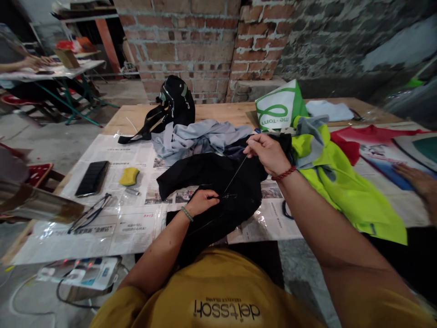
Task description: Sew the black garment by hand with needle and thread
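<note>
A black garment lies bunched on the newspaper-covered table in front of me. My left hand rests low on it, its thumb and fingers pinched on the fabric. Above and to the right, my right hand is raised with fingertips pinched on a taut thread. That thread slants down to the garment near my left fingertips, where a pale loose loop shows. Whether a needle sits in my right fingers is too small to tell. A grey-blue cloth lies crumpled just behind the garment.
To the left are a phone, a yellow sponge and glasses. A black bag and a green-white bag stand behind. A neon-yellow garment lies right, near another person's hand. A power strip is below left.
</note>
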`<state>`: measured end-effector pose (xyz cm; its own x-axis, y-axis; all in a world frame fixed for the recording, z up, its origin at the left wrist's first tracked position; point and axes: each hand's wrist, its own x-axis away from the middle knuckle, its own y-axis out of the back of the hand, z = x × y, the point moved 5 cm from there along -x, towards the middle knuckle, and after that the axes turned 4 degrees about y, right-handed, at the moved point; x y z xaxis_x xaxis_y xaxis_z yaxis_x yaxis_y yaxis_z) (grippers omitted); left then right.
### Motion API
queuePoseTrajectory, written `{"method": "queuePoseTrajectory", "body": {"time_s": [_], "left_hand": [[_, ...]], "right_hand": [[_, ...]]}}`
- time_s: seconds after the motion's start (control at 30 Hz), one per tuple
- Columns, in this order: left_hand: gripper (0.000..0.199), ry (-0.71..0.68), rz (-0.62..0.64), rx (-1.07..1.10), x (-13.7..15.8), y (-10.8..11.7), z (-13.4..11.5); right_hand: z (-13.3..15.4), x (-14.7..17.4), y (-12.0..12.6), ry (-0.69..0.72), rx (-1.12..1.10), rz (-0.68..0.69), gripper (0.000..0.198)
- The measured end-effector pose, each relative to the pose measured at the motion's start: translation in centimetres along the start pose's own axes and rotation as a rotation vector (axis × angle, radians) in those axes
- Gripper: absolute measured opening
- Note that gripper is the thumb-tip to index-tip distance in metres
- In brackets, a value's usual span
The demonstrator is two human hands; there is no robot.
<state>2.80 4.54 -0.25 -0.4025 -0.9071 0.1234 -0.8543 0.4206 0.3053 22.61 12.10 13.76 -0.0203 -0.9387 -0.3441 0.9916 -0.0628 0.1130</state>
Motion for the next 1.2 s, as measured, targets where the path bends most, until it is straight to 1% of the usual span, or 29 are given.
{"method": "queuePoseTrajectory", "body": {"time_s": [0.17, 0.27, 0.37, 0.53, 0.8, 0.97, 1.07, 1.13, 1.2], "left_hand": [[0.016, 0.006, 0.018, -0.010, -0.1, 0.0, 0.2], [0.017, 0.010, 0.018, -0.010, -0.1, 0.0, 0.4], [0.017, 0.014, 0.016, -0.004, -0.1, 0.0, 0.5], [0.017, 0.003, 0.015, -0.016, -0.2, 0.0, 0.6], [0.016, -0.003, 0.024, -0.010, -0.1, 0.0, 0.3], [0.015, -0.024, 0.031, -0.027, 0.0, 0.1, -0.1], [0.015, -0.021, 0.024, -0.044, 0.0, 0.1, 0.0], [0.016, -0.017, 0.025, -0.048, 0.0, 0.0, 0.0], [0.016, -0.012, 0.031, -0.034, 0.0, 0.1, 0.0]], "right_hand": [[0.6, -0.6, 0.6, -0.090, -0.163, 0.004, 0.026], [1.4, -1.6, 1.1, -0.089, -0.210, -0.035, 0.023], [2.3, -2.9, 1.7, -0.023, -0.175, -0.079, 0.017], [3.8, -4.8, 2.8, 0.097, -0.046, -0.182, 0.008], [5.9, -6.5, 3.9, 0.282, 0.113, -0.283, 0.008], [6.0, -7.1, 4.7, 0.315, 0.175, -0.308, 0.013], [5.6, -7.4, 4.9, 0.342, 0.175, -0.347, 0.012], [4.8, -6.9, 4.4, 0.349, 0.170, -0.356, 0.010], [3.2, -5.7, 3.0, 0.291, 0.153, -0.292, 0.011]]}}
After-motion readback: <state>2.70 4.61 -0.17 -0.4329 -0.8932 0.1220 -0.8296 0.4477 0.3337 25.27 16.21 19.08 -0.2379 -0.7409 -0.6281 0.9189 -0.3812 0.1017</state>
